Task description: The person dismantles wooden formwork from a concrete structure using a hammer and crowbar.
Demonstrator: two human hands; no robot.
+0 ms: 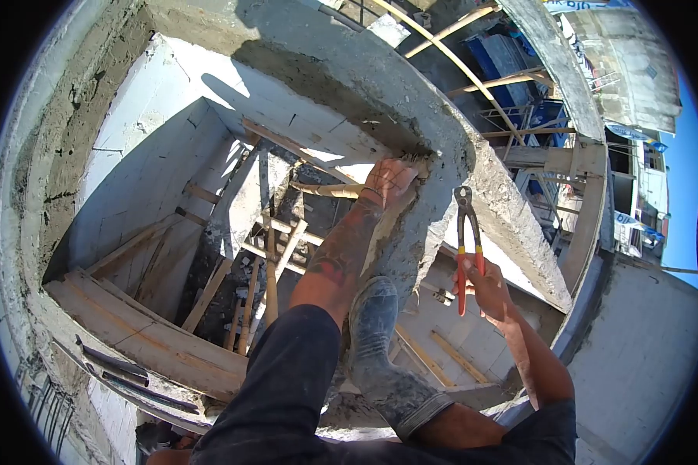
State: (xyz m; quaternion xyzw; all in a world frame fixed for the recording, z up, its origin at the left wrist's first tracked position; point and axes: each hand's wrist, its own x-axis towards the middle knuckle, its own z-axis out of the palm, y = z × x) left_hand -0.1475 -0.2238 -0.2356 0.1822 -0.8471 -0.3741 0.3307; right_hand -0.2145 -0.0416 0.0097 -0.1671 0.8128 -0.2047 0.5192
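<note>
My right hand (485,288) is closed around the handles of a pair of end-cutting pincers (467,232). The handles are red with yellow bands, and the metal jaws point up and away from me, in the air beside the concrete beam (440,116). My left hand (392,180) reaches down to the beam's inner side and touches the rough corner (425,159) where two beams meet. Its fingertips are in the shaded corner, so I cannot see whether they grip anything. A dusty rubber boot (376,322) stands on the beam between my arms.
Left of the beam drops a deep opening with pale block walls (143,174), wooden props (283,260) and debris below. A formwork board (147,333) lines its near side. Another opening lies right of the boot. Bamboo poles (465,66) cross at the upper right.
</note>
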